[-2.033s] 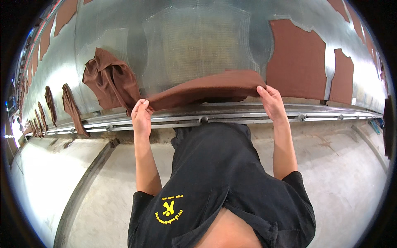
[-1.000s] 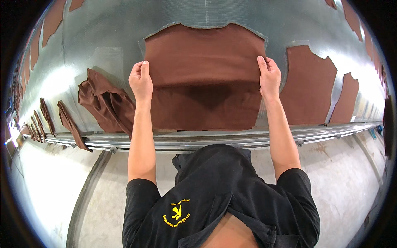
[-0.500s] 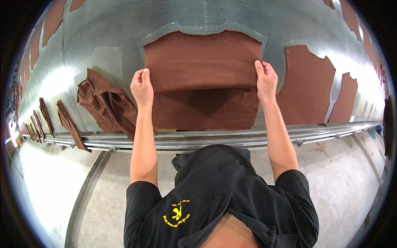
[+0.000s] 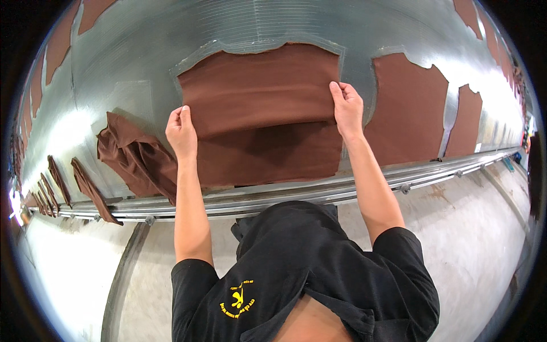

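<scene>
Head view: left hand [image 4: 183, 134], right hand [image 4: 348, 111] pinch brown cloth panel [image 4: 259, 94]; spread farther across table [image 4: 137, 40] than before.

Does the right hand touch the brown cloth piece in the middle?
Touching: the head view shows the right hand with its thumb over the brown cloth piece, pinching its right edge.

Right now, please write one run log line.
left hand: holds brown panel, left edge; right hand: holds right edge; panel: middle raised

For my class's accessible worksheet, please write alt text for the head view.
A person's left hand and right hand grip opposite edges of a brown fabric panel over a grey table; crumpled brown fabric lies left, flat pieces right.
</scene>
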Demonstrator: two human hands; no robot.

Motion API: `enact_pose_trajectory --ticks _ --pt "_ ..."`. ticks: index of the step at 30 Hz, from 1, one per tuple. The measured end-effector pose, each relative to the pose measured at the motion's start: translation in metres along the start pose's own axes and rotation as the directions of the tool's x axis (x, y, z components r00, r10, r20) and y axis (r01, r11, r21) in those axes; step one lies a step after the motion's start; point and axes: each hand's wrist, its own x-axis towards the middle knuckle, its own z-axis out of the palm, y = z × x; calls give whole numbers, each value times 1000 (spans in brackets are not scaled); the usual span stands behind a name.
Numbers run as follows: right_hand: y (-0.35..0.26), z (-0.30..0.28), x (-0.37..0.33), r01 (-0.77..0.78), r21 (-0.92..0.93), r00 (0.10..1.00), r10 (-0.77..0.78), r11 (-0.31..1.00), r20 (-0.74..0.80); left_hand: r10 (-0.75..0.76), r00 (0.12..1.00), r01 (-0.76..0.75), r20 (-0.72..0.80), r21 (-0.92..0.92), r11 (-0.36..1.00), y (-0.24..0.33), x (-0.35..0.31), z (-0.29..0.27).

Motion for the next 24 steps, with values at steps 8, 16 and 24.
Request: enact_pose_trajectory --ticks 8,16,24 --pt "-4 -2 -2 -32 -95 999 30 995 -17 3 1000 -4 -11 -78 997 -2 0 1" --pt "-1 -8 1 -14 -111 1000 13 994 -11 37 999 -35 -28 53 998 -9 1 2" --pt "-18 -16 -8 69 -312 996 -83 948 -29 439 895 -422 71 449 788 23 -14 5"
